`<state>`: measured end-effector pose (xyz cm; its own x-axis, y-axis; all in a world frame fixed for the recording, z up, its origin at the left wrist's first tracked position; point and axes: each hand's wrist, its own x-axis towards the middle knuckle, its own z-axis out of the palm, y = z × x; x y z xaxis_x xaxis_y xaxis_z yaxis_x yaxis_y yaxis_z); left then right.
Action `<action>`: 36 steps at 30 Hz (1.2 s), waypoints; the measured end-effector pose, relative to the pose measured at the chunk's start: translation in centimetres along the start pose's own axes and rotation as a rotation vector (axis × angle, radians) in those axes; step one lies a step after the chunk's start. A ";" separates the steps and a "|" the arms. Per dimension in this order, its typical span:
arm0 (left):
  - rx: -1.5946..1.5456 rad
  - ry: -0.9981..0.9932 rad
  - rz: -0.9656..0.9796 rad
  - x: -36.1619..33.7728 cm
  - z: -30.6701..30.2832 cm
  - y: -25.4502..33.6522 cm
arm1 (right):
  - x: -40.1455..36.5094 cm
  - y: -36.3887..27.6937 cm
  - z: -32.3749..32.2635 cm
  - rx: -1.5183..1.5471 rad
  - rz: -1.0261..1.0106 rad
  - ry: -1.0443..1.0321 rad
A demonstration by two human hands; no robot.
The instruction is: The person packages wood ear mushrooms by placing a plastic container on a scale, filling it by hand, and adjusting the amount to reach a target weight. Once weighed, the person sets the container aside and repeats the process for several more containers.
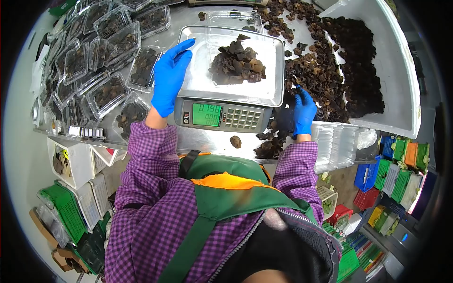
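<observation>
A digital scale (pixel 221 114) with a lit green display stands in front of me. On its metal pan (pixel 198 70) sits a heap of dark wood ear mushrooms (pixel 237 63), seemingly in a clear plastic tray whose edges are faint. My left hand (pixel 171 78), in a blue glove, is at the pan's left edge with its fingers stretched and nothing in them. Right of the scale, my blue-gloved right hand (pixel 305 112) reaches the edge of a loose wood ear pile (pixel 314 78). Its fingers are apart, and I see nothing held.
Filled clear clamshell boxes (pixel 107 94) are piled on the left. A large white tub (pixel 396 61) holding more wood ears lies tipped at the right. Stacked clear trays (pixel 334 144) stand by my right wrist. An open clamshell (pixel 236 21) lies behind the scale.
</observation>
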<state>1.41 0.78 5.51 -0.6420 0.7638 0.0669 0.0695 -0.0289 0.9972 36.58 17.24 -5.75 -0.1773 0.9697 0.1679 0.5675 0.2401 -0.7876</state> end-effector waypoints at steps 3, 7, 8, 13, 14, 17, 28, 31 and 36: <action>-0.015 -0.047 0.000 1.2 0.8 -0.9 | 0.1 -2.3 -1.0 0.033 0.065 0.063; 0.035 -0.132 -0.070 2.7 1.6 -4.0 | 0.4 -2.0 -1.4 0.155 0.292 0.032; 0.050 -0.130 -0.068 2.8 1.7 -4.7 | 0.3 -2.0 -1.5 0.154 0.296 0.032; 0.102 -0.144 -0.120 3.9 2.8 -6.1 | 1.3 0.4 -0.7 -0.202 -0.112 -0.078; 0.131 -0.151 -0.146 4.2 3.1 -6.0 | 2.0 -2.9 -0.6 -0.244 -0.211 -0.043; 0.164 -0.218 -0.159 4.4 3.8 -6.2 | 4.7 -10.5 1.2 0.256 -0.084 -0.210; -0.009 -0.126 -0.144 4.6 4.9 -7.8 | 13.5 -15.4 12.7 -0.039 -0.404 -0.458; -0.116 -0.076 -0.217 5.7 4.7 -7.0 | 12.3 -15.6 7.3 0.216 -0.284 -0.296; -0.625 -0.044 -0.236 8.5 4.8 -5.5 | 9.1 -8.6 0.9 -0.269 -0.506 0.026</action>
<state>-0.79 10.49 0.46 -0.5532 0.8206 -0.1434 -0.5324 -0.2159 0.8185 29.35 23.99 2.03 -0.4623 0.7308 0.5022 0.6021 0.6745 -0.4272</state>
